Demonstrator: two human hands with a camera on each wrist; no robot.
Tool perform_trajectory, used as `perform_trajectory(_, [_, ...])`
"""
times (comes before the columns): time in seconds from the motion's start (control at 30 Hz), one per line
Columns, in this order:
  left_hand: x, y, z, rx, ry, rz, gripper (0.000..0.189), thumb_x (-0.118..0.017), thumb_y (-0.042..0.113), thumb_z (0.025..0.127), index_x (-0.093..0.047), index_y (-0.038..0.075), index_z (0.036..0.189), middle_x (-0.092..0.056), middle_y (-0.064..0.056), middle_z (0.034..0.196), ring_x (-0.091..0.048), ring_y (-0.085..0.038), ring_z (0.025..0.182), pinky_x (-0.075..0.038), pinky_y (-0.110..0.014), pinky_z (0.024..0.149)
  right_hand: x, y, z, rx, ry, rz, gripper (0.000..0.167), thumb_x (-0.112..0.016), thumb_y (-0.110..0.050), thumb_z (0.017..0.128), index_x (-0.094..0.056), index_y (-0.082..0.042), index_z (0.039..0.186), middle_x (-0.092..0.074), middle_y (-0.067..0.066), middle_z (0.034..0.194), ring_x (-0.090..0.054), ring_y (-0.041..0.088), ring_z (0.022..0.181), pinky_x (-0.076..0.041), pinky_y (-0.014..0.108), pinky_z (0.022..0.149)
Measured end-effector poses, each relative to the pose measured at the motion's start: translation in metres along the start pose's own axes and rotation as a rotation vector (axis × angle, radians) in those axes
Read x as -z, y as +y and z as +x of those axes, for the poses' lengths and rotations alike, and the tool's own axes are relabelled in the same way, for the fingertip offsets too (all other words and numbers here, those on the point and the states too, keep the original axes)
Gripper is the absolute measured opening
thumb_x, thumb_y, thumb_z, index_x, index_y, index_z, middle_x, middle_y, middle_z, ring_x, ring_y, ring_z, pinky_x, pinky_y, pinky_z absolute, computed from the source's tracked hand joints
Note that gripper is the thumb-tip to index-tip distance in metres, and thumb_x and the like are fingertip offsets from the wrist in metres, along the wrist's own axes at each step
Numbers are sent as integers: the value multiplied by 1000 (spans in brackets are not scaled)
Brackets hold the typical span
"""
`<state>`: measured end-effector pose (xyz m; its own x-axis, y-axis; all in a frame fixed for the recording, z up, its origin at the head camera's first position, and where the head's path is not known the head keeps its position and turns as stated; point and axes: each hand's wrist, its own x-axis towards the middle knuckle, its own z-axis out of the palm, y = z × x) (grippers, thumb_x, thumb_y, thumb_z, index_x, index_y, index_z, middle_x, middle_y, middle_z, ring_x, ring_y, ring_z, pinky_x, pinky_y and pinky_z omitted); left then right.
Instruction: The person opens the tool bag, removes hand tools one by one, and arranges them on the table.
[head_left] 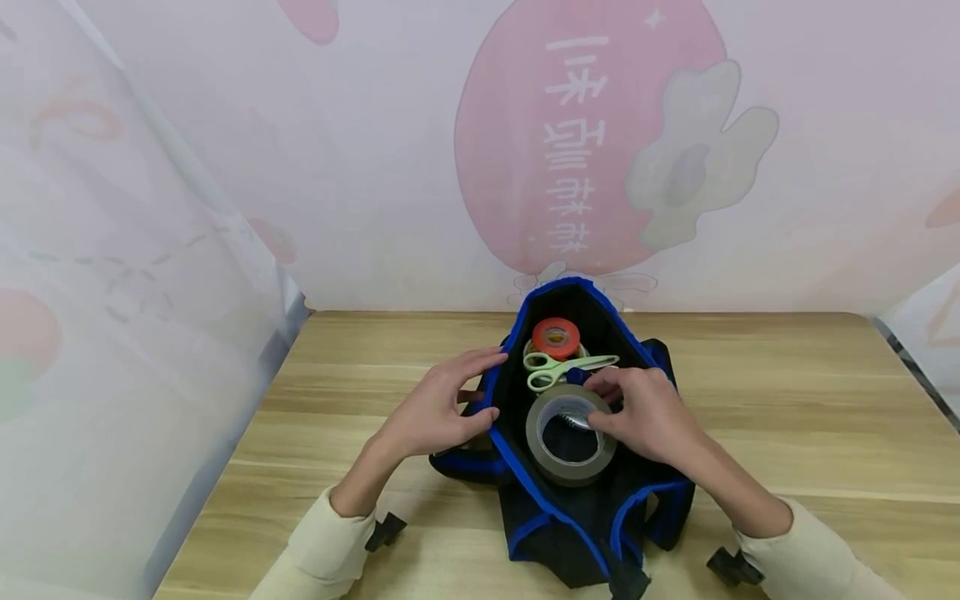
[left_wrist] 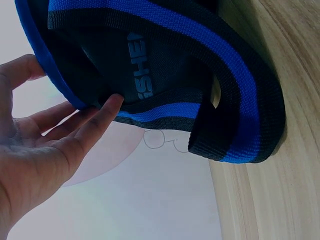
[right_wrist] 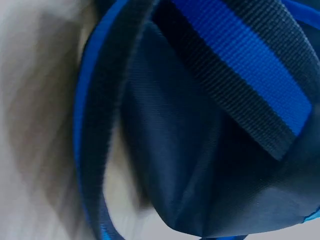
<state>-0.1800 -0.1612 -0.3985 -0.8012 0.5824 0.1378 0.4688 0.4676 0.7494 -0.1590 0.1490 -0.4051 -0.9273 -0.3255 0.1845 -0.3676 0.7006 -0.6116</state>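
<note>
In the head view, a black tool bag (head_left: 517,492) with blue trim stands with its mouth spread. My right hand (head_left: 648,412) pinches a brown roll of packing tape (head_left: 538,446) at its right side, thumb in the core, fingers at the outer edge. The roll is in the bag's mouth. At the left rim, my left hand (head_left: 438,408) holds the bag with thumb and fingers spread; its wrist view shows these fingers (left_wrist: 87,132) against the bag's side. Light green scissors (head_left: 551,367) and a red tape roll (head_left: 543,333) lie inside, beyond the packing tape.
A dark blue object (head_left: 576,376) shows beside the scissors, and something shiny and toothed (head_left: 576,419) through the tape's core. Strap loops (left_wrist: 245,110) stick out from the bag. Beneath is a wooden table (head_left: 360,367); a printed cloth (head_left: 375,167) hangs behind it.
</note>
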Motion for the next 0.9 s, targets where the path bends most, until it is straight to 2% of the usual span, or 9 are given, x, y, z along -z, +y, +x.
perform_trajectory(0.4, [-1,0,-1,0,1,-3,69,-74,10,95,-50,4,159,-44,-16,169,-52,-36,149,-64,-42,102,27,-13,-1,1,31,43,26,-82,-9,88,-81,-8,114,-82,5,100,-77,19,91,-66,30,74])
perform_trajectory(0.77, [-1,-2,-1,-7,-1,-4,69,-74,11,95,-49,5,160,-43,-15,170,-52,-37,150,-64,-43,101,54,-22,1,-58,45,77,29,-81,-12,91,-80,-7,119,-83,9,106,-78,22,95,-61,20,74])
perform_trajectory(0.9, [-1,-2,-1,-8,-1,-8,70,-74,11,95,-49,5,160,-43,-15,170,-51,-37,150,-64,-45,101,66,-22,1,-64,74,70,30,-82,-13,92,-80,-7,121,-83,10,109,-79,25,99,-60,18,76])
